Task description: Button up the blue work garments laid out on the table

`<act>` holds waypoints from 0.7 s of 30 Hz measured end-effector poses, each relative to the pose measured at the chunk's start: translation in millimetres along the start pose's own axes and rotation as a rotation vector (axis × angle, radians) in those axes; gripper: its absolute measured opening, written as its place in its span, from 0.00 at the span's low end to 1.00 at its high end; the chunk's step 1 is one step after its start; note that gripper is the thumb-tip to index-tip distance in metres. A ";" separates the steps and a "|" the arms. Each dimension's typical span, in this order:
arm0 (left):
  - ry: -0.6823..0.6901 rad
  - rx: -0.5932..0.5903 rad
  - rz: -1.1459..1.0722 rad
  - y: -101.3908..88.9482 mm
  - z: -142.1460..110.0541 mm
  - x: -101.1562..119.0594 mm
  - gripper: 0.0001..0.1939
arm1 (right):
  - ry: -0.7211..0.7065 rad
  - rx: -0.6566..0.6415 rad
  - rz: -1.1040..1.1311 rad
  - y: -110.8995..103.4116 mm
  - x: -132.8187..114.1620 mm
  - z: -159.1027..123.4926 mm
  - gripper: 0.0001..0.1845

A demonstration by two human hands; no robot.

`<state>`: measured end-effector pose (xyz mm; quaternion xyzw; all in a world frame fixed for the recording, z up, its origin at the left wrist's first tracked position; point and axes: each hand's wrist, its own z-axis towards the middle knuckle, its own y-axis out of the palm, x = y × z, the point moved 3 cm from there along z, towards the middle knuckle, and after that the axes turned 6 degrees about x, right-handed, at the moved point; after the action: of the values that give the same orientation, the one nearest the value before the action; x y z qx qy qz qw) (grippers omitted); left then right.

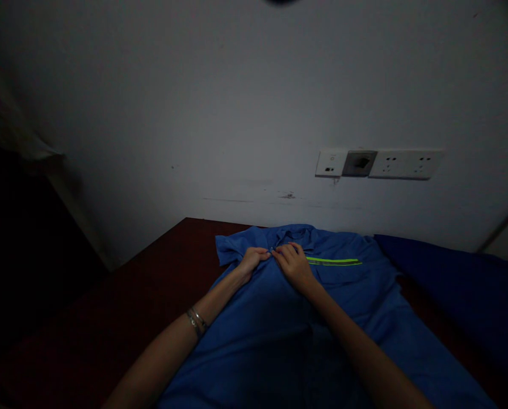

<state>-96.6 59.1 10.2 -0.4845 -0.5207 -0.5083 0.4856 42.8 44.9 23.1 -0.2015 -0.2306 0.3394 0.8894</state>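
Note:
A blue work shirt (pixel 279 318) with a neon yellow-green stripe (pixel 334 261) lies spread on a dark reddish-brown table (pixel 151 284), collar toward the wall. My left hand (pixel 254 258) and my right hand (pixel 292 261) meet just below the collar, fingers curled and pinching the shirt's front where the two edges come together. Whatever small part sits between the fingertips is too dark to make out. A metal bangle (pixel 197 321) circles my left wrist.
A white wall (pixel 236 113) rises right behind the table, with a strip of sockets and a switch (pixel 377 163) at the right. A darker blue cloth (pixel 449 278) lies to the right of the shirt. The left side of the room is dark.

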 end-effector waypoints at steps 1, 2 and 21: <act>-0.009 0.002 -0.014 -0.2 -0.3 -0.3 0.10 | -0.009 -0.007 0.004 -0.7 -0.4 -0.3 0.13; -0.022 0.005 -0.036 -0.4 -0.6 -0.7 0.10 | -0.017 -0.015 0.011 -1.5 -0.8 -0.5 0.14; 0.031 -0.043 -0.039 -5.3 6.6 -6.2 0.08 | -0.027 0.036 0.149 2.6 4.0 -4.1 0.10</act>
<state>-101.6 65.6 3.6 -0.4766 -0.5114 -0.5362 0.4730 46.3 48.7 19.6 -0.1973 -0.2209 0.4117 0.8619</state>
